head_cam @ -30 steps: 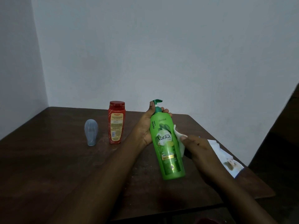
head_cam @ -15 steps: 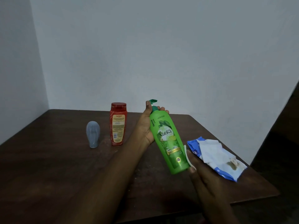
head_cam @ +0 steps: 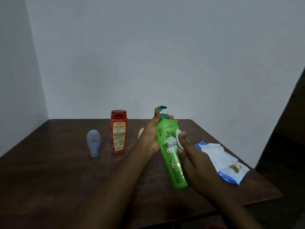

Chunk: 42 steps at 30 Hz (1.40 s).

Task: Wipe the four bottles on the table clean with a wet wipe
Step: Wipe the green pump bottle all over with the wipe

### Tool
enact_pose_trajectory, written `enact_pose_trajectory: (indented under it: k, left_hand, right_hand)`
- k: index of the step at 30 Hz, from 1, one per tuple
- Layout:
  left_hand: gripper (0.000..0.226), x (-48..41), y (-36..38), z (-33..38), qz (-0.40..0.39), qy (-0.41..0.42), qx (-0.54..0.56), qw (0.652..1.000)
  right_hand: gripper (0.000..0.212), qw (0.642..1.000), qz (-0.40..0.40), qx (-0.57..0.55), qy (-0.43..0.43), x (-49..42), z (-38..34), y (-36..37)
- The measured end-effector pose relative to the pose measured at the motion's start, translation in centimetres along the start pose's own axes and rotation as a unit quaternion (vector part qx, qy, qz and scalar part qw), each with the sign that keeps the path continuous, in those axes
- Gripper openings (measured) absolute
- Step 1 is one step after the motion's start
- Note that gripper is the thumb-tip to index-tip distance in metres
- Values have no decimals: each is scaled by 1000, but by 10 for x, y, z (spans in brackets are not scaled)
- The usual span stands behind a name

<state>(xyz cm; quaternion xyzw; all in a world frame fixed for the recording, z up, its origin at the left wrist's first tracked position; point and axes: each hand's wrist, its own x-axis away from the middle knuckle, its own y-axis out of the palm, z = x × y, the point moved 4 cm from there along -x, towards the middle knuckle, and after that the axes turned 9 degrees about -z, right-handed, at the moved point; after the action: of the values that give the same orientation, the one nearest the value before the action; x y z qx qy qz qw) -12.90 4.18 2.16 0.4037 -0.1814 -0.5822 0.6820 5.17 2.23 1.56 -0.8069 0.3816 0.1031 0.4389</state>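
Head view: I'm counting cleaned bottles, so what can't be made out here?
All in the head view:
- A fourth bottle: only a pale sliver shows behind the left hand; I cannot tell what it is.
- The wet wipe: mostly covered by the right hand.
- The green bottle: far side faces away, lower right edge behind the right hand.
- The red bottle: label print too small to read.
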Motion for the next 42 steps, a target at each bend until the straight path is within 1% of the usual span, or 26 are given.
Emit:
enact_pose_trajectory:
  k: [1, 2, 4, 5, 6, 8, 9, 11, 15, 17, 19, 21, 23, 26, 30, 31, 33, 35, 38, 42]
  left_hand:
    - [46, 0, 1, -1, -5, -1, 5, 1000]
    - [46, 0, 1, -1, -9, 1, 13, 1000]
    - [46, 1, 3, 4, -13, 9, 28, 999]
    - [46, 2, 4, 8, -6, 13, 31, 999]
    - [47, 2, 4, 11, 6, 16, 33, 999]
    - [47, 3, 2, 14, 29, 16, 25, 999]
    - [46, 2, -1, 15, 37, 14, 17, 999]
    - [45, 3, -4, 14, 47, 12, 7, 999]
    - [44, 1, -6, 13, 44, 14, 4, 999]
    - [43, -1, -7, 12, 35, 13, 1, 999]
    - [43, -2, -5, 9, 27, 11, 0, 1000]
    - [42, -2, -1, 7, 13, 6, 0, 1000]
    - [41, 1, 5, 6, -1, -5, 3, 1000]
    - [42, 4, 10, 4, -35, -22, 21, 999]
    - [58, 7, 8, 4, -65, -49, 6, 997]
    - [56, 8, 9, 5, -62, -49, 3, 997]
    - [46, 7, 9, 9, -56, -30, 4, 998]
    - [40, 5, 9, 10, -49, -16, -2, 999]
    - [40, 3, 6, 10, -44, -8, -13, 999]
    - [38, 5, 6, 10, -41, -6, -39, 998]
  right_hand:
    - [51, 1000, -9, -6, 3, -16, -10, 5]
    - [51, 1000, -15, 17, 7, -29, -17, 6]
    - [52, 996, -48, 69, -23, -32, -12, 10]
    - [54, 991, -64, 112, -37, -28, -9, 10]
    - [57, 982, -82, 154, -73, -24, -12, 15]
    - [59, 953, -106, 256, -124, -7, -12, 25]
    - [59, 931, -112, 312, -150, 5, -8, 30]
    - [57, 895, -104, 391, -190, 29, 1, 32]
    - [39, 839, -65, 452, -294, 67, 17, 39]
    - [40, 817, -65, 482, -310, 71, 21, 39]
    - [40, 821, -64, 479, -303, 61, 13, 33]
    - [51, 833, -64, 476, -276, 41, 4, 31]
    - [56, 860, -63, 454, -224, 12, -5, 30]
    - [57, 894, -49, 412, -170, -30, -17, 28]
    - [52, 921, 7, 358, -156, -57, -34, 18]
    - [52, 923, 16, 350, -158, -56, -34, 19]
    - [52, 920, 12, 353, -168, -44, -28, 24]
    - [53, 910, -16, 374, -180, -23, -18, 31]
    - [54, 892, -42, 401, -203, 12, -8, 34]
    - [46, 905, -24, 375, -199, 47, 8, 33]
